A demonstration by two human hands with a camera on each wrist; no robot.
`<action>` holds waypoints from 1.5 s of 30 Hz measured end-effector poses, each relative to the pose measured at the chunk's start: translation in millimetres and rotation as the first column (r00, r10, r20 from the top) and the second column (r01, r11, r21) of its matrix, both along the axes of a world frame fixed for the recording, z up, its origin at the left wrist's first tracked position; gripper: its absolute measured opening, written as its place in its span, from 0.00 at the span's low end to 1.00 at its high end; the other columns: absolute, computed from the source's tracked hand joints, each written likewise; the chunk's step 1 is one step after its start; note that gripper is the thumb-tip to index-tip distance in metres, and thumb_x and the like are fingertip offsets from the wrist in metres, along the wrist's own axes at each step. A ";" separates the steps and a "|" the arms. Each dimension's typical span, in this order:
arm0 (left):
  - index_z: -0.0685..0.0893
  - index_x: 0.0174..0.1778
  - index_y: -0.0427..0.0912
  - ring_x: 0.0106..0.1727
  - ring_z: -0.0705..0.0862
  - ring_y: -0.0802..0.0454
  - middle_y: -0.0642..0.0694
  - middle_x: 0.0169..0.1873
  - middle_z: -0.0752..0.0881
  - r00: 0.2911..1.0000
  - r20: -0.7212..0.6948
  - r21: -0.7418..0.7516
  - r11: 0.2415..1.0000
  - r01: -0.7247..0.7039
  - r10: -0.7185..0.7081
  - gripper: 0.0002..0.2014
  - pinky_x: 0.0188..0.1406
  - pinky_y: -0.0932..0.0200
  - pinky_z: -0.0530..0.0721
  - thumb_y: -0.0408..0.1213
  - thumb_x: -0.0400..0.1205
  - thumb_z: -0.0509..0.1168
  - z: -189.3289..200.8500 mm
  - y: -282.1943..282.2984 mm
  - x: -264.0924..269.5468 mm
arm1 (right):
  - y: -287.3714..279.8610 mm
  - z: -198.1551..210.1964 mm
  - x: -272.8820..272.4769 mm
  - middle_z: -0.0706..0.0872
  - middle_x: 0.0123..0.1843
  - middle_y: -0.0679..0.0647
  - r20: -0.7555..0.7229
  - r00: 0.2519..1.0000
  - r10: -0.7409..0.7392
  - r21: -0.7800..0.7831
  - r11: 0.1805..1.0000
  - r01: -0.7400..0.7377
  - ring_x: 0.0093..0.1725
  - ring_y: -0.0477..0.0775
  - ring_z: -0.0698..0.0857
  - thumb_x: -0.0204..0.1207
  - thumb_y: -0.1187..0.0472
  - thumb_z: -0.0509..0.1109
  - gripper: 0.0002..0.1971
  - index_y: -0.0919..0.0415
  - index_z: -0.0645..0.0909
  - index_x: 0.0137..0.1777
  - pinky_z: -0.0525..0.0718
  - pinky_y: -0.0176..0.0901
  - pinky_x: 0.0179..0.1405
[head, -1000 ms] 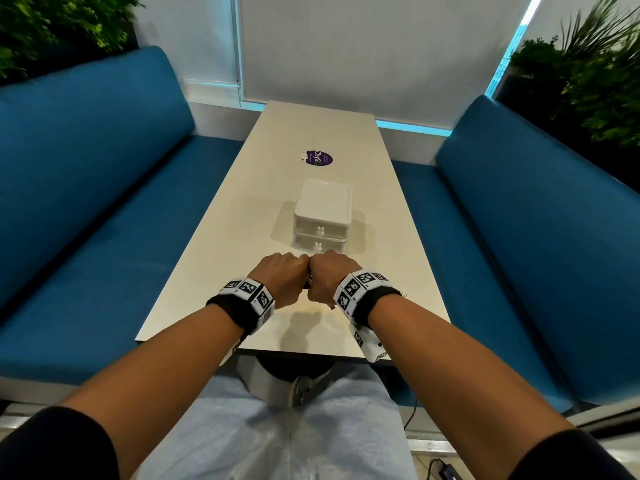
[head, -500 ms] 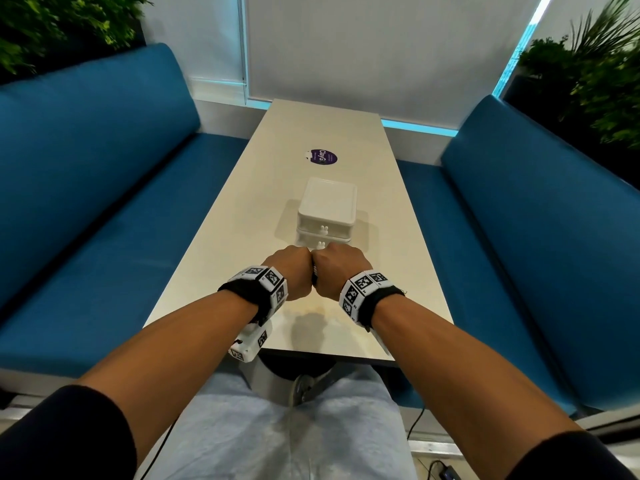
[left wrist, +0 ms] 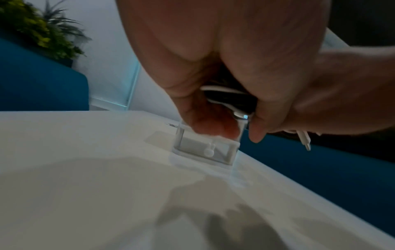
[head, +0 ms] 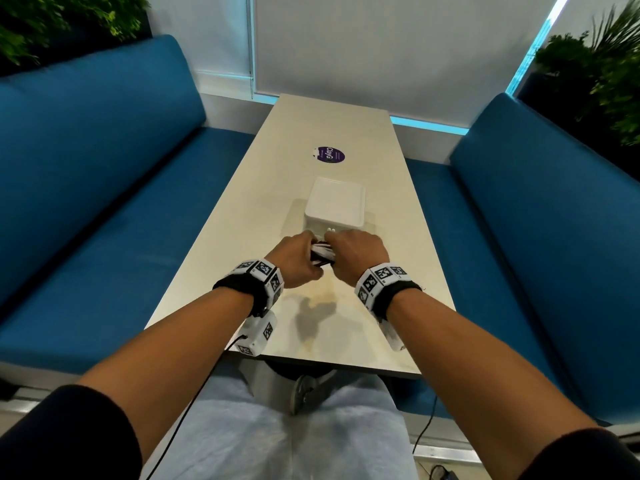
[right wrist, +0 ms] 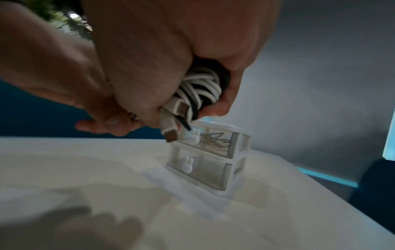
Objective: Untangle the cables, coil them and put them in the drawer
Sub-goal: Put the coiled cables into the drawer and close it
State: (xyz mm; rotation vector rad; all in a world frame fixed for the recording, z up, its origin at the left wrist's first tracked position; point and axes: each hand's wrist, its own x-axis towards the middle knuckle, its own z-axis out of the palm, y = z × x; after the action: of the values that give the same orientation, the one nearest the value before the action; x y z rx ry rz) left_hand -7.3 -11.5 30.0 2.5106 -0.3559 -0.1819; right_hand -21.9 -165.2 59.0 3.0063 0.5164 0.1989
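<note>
Having moved forward, both hands [head: 327,259] now grip the coiled cables [head: 322,255] just before the drawer unit [head: 335,206].

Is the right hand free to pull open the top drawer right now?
Probably not: the right hand and left hand both grip the coiled cables. The top drawer is shut, its knob unobstructed.

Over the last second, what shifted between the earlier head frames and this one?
Both hands, left hand and right hand, moved forward together to the front of the drawer unit, parting enough to show the coiled cables that they grip. The drawer unit on the table stayed put, drawers closed.
</note>
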 end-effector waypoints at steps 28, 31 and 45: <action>0.85 0.46 0.43 0.47 0.85 0.41 0.43 0.48 0.86 0.985 -0.042 0.208 0.966 -0.155 0.167 0.23 0.48 0.51 0.84 0.60 0.82 0.57 -70.1 -38.9 -0.3 | -16.9 -11.8 14.9 0.84 0.49 0.49 0.018 1.000 -0.018 0.230 0.973 0.014 0.50 0.59 0.81 0.72 0.59 0.71 0.11 0.50 0.76 0.53 0.76 0.47 0.37; 0.84 0.52 0.43 0.51 0.86 0.40 0.44 0.50 0.85 0.978 -0.023 0.156 0.967 -0.203 0.209 0.21 0.50 0.50 0.83 0.58 0.83 0.60 -69.8 -40.9 -5.5 | -14.9 -7.7 7.7 0.84 0.49 0.50 0.002 1.000 -0.029 0.235 0.972 0.027 0.49 0.60 0.82 0.72 0.60 0.69 0.11 0.51 0.76 0.53 0.73 0.47 0.37; 0.86 0.37 0.45 0.38 0.87 0.46 0.46 0.39 0.88 0.939 -0.135 0.148 0.943 -0.297 0.317 0.21 0.43 0.54 0.85 0.60 0.78 0.62 -55.5 -23.3 -9.0 | -3.8 -5.3 3.7 0.85 0.49 0.52 -0.019 0.996 -0.092 0.251 0.963 0.093 0.49 0.62 0.83 0.71 0.61 0.69 0.12 0.52 0.77 0.54 0.75 0.47 0.37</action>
State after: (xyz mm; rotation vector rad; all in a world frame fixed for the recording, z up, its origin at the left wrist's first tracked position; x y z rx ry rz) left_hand -16.3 -34.8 -25.6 2.6144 0.1178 -0.2816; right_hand -18.2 -169.0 53.7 3.2705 0.3753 0.2655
